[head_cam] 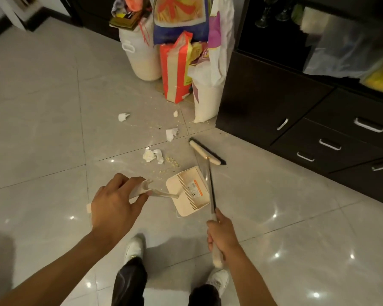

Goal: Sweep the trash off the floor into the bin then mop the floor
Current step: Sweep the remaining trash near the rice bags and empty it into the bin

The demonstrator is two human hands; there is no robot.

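Your dustpan (186, 191) is cream, with a small white and orange sticker (194, 188). Your broom (202, 151) has a cream head and black bristles (209, 149). The floor tiles (42, 107) are pale grey with thin dark lines. The paper scraps (123, 117) are white. The cabinet (263, 96) is dark brown with silver handles (368, 125). Your shoes (135, 246) are white.

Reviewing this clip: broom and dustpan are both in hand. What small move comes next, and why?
Probably swing the broom head left, past the nearest crumpled tissues, then draw them toward the dustpan. The right hand grips the broom, the left hand the dustpan handle, and the tissues and crumbs lie on the floor beyond the pan.
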